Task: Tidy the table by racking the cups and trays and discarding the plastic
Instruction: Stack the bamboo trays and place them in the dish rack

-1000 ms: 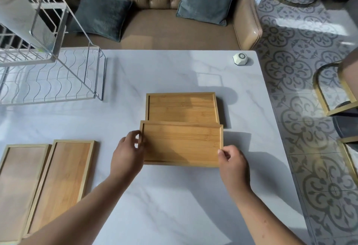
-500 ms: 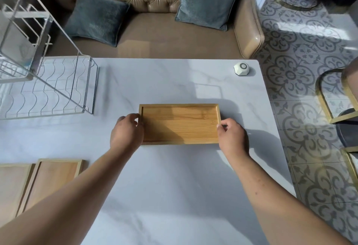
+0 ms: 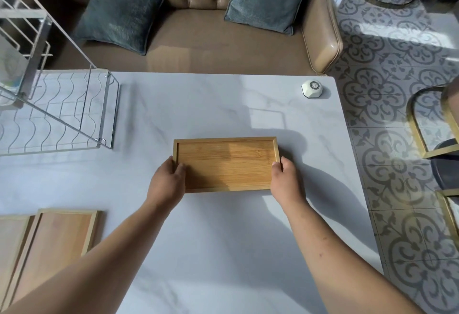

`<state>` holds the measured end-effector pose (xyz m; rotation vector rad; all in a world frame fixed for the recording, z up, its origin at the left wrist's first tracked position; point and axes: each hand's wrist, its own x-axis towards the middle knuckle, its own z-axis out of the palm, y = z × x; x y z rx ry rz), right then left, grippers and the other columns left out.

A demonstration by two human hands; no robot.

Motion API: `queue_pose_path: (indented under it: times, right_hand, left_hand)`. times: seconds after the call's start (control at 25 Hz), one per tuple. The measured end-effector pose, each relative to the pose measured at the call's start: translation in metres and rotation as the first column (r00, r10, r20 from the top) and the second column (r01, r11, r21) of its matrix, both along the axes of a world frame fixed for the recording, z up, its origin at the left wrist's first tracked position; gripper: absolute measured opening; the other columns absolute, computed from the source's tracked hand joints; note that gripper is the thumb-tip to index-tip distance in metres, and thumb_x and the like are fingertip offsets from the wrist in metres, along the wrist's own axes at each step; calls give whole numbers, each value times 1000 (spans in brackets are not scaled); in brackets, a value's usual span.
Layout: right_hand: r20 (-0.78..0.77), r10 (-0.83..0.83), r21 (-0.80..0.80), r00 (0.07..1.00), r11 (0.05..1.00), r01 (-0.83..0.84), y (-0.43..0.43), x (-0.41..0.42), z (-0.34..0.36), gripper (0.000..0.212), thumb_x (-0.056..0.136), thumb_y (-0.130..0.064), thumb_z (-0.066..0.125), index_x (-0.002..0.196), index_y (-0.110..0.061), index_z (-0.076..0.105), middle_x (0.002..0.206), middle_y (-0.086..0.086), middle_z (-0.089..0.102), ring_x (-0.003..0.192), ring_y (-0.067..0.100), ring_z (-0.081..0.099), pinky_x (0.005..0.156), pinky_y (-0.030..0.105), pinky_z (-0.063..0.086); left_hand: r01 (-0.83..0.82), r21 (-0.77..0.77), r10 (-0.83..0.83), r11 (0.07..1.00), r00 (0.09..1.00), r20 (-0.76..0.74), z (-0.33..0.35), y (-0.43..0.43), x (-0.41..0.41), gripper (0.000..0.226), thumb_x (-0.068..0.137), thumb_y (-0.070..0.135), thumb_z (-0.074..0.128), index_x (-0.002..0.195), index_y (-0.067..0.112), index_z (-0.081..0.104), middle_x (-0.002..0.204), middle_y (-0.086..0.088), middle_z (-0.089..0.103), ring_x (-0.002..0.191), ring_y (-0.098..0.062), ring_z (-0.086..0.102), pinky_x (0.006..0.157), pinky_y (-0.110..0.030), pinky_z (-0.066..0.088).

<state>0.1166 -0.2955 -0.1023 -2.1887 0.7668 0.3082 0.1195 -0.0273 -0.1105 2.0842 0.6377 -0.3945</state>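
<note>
At the middle of the table (image 3: 223,251), both hands grip a bamboo tray (image 3: 227,163) by its short ends. The left hand (image 3: 167,183) clasps the left end, thumb hooked over the rim onto the tray's inner floor, fingers curled out of sight around the edge. The right hand (image 3: 285,180) pinches the right end, thumb on top of the rim, the other fingers hidden beneath or behind it. The tray lies level with its long side across the view; whether it rests on the marble surface or is held just above it cannot be told. Near the lower left corner, two paler wooden trays (image 3: 53,246) lie side by side on the table, partly cut off by the frame. A wire dish rack (image 3: 62,112) stands at the far left. A small white round device (image 3: 312,88) sits near the far right corner. Beyond the table stands a tufted sofa (image 3: 198,40) with two grey-blue cushions (image 3: 116,15)
</note>
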Motion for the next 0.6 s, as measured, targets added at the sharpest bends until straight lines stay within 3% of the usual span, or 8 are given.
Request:
queue_pose_path:
  times: [0.08, 0.16, 0.36, 0.48, 0.56, 0.6]
  right_hand:
    - [3, -63, 36, 998, 997, 63, 6, 0, -5, 27, 104, -28, 42, 103, -12, 64, 78, 3, 64, 76, 31, 58, 69, 38, 48]
    - [-1, -110, 42, 994, 993, 110, 8, 0, -7, 27, 104, -27, 41, 100, -11, 62, 73, 0, 59, 71, 29, 54, 64, 35, 43]
    - [-13, -58, 27, 998, 998, 58, 7, -1, -3, 27, 101, -18, 36, 103, -9, 62, 86, 8, 66, 76, 31, 55, 68, 39, 48]
    - [-44, 19, 11, 999, 1000, -19, 1, -1, 3, 31, 101, -12, 35, 114, -12, 64, 106, 13, 72, 89, 35, 63, 80, 43, 54]
    - [-42, 83, -71, 996, 994, -85, 2, -4, 7, 38, 102, -14, 41, 137, -16, 57, 131, 13, 66, 110, 35, 62, 92, 43, 53]
    - [7, 131, -165, 991, 978, -128, 5, -9, 9, 46, 102, -16, 47, 148, -18, 49, 143, 11, 59, 124, 34, 57, 100, 43, 50]
  left_hand:
    - [-95, -140, 96, 986, 995, -1, 1, -5, -5, 18, 100, 32, 47, 102, 34, 65, 104, 13, 70, 101, -15, 64, 77, -35, 48]
    - [-145, -211, 149, 967, 989, 7, 0, -6, -6, 21, 99, 31, 47, 104, 36, 66, 106, 16, 70, 102, -8, 63, 77, -32, 47]
    - [-118, -224, 123, 967, 992, 8, 3, -7, -7, 21, 94, 29, 44, 97, 38, 63, 104, 11, 69, 102, -15, 62, 79, -35, 49]
    - [-68, -202, 71, 977, 997, 5, 6, 0, -6, 20, 93, 32, 45, 97, 44, 61, 108, 16, 68, 108, -20, 63, 80, -34, 50]
    - [4, -114, -3, 993, 1000, 5, 5, 11, -11, 30, 93, 39, 51, 121, 43, 61, 125, 15, 67, 119, -22, 63, 87, -35, 52]
    - [43, -13, -43, 999, 999, 7, 4, 18, -17, 45, 94, 42, 55, 139, 37, 53, 138, 10, 62, 126, -22, 61, 95, -40, 53]
